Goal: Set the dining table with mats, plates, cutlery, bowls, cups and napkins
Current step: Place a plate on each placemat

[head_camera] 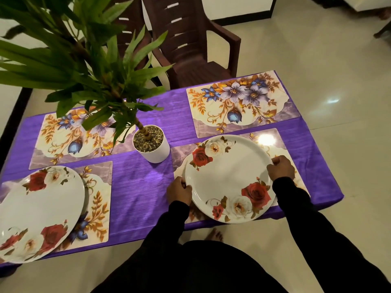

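Rose plate [229,178] held over the lower-right mat [283,144].
Left hand [179,192] and right hand [280,168] each grip its opposite rims; another plate [38,212] lies lower left.

Four flowery mats lie on the table. A round white plate with red roses [229,178] sits on the near right mat [296,157]. Another rose plate [40,212] lies on the near left mat [97,208].

Left plate [36,210] cut by frame edge; near-right mat [281,149] mostly hidden under plate [229,176].
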